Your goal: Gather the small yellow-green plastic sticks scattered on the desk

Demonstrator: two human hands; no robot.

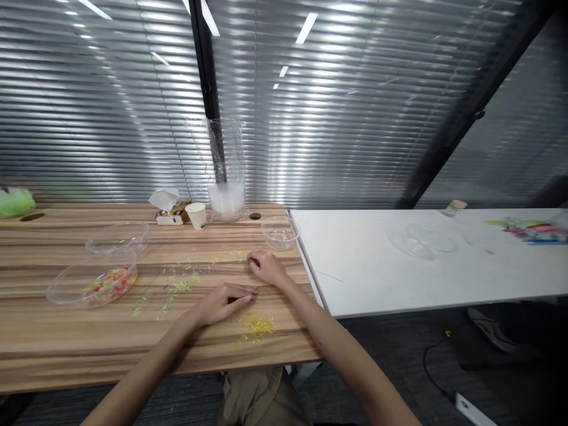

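My left hand (222, 303) rests low over the wooden table, thumb and fingers apart, its fingertips near a few small pieces. Farther back, my right hand (265, 266) has its fingers curled down at the tabletop; what they hold, if anything, is too small to tell. Just in front of my left hand lies a pile of small yellow pieces (258, 326). Pale green pieces (183, 285) are scattered to its left, and a few yellow pieces (218, 260) lie behind. A clear bowl (280, 234) stands behind my right hand.
Left on the wooden table (53, 331) are a clear bowl of red and yellow pieces (113, 285) and another clear bowl (119, 238). Behind stand a tissue box (172, 216), paper cup (197, 216) and bagged cups (227, 201). Clear lids (419, 241) lie on the white table (355, 284).
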